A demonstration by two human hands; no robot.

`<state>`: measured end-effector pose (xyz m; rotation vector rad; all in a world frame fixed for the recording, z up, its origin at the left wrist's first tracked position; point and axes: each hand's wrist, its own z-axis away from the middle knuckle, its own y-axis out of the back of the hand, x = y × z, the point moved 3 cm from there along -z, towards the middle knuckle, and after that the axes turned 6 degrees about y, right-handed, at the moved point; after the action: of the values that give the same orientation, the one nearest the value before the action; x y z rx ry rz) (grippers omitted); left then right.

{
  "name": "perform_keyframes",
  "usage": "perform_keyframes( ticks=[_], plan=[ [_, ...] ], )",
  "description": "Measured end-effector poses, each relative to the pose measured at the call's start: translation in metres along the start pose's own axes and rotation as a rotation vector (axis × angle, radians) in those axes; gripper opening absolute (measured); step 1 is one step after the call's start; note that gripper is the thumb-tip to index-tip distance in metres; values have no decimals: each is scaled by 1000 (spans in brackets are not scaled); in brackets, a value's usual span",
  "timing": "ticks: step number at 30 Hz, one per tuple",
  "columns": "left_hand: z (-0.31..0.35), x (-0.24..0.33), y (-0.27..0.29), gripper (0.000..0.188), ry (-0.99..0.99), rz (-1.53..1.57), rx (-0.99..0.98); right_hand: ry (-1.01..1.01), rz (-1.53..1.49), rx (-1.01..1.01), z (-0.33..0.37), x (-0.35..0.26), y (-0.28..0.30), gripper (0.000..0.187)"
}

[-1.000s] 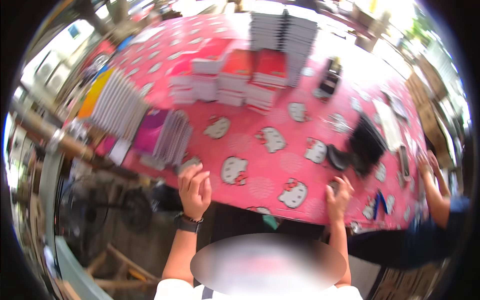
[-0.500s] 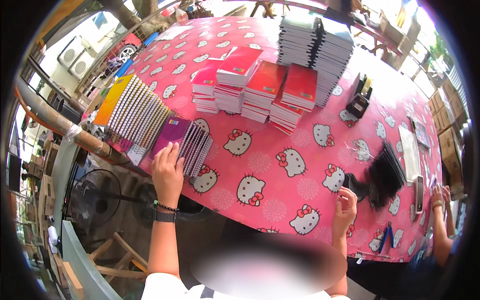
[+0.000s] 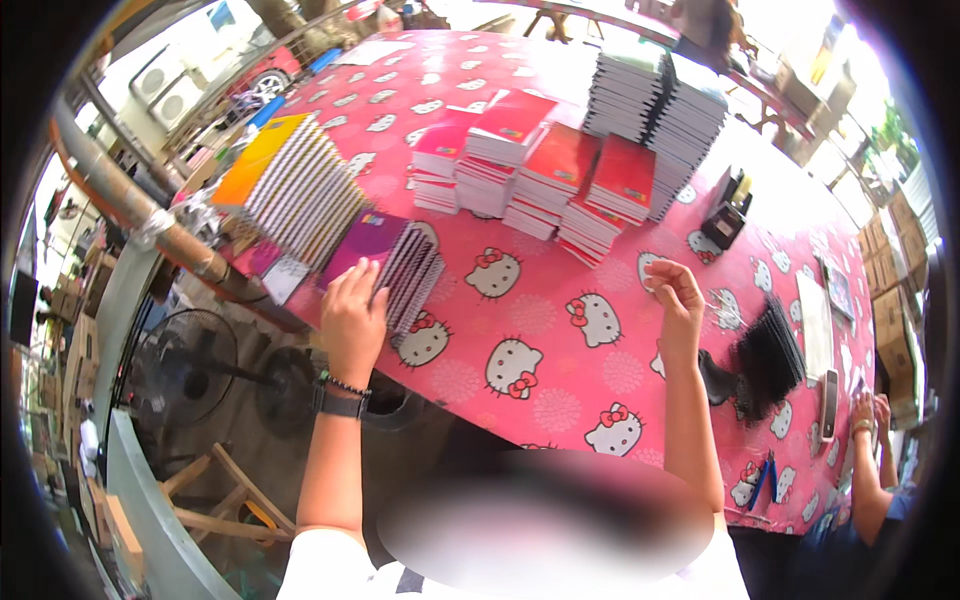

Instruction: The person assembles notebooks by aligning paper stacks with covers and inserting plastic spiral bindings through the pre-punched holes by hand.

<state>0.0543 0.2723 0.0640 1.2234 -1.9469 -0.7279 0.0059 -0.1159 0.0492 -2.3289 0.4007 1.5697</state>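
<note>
The left hand [image 3: 352,318] lies flat, fingers spread, on the near end of a fanned row of spiral-bound notebooks with a purple cover [image 3: 392,262], close to the table's [image 3: 560,395] near left edge; it presses down on them rather than gripping. The right hand [image 3: 678,300] is raised above the cloth near the middle of the table, fingers curled together; whether anything is pinched between them cannot be told. Between the two hands the pink, glossy tablecloth printed with white cartoon cats lies bare, leaving open room along the near edge. Just beyond the purple row, along the left edge, a second slanted row of wire-bound notebooks with an orange-yellow cover [image 3: 285,180] leans. Farther in stand squat stacks of red-covered booklets [image 3: 560,175], and behind them tall stacks of dark-edged notebooks [image 3: 655,110]. To the right of the right hand lies a black bundle of binding coils [image 3: 765,360]. Another person's hands [image 3: 870,412] rest at the right edge.
</note>
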Motion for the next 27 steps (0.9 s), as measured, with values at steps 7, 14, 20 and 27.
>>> perform_keyframes(
  ticks=[7, 14, 20, 27],
  plan=[
    [-19, -19, 24, 33, 35, 164, -75, -204, -100, -211, 72, 31, -23, 19],
    [-21, 39, 87, 37, -157, 253, 123, -191, -110, -245, 101, 8, -34, 18],
    [58, 105, 26, 32, 466, 1374, -252, -167, -571, -282, 105, -52, -82, 28],
    [139, 153, -45, 63, 385, 1398, -618, -386, 137, -241, 134, -35, -40, 24]
  ],
)
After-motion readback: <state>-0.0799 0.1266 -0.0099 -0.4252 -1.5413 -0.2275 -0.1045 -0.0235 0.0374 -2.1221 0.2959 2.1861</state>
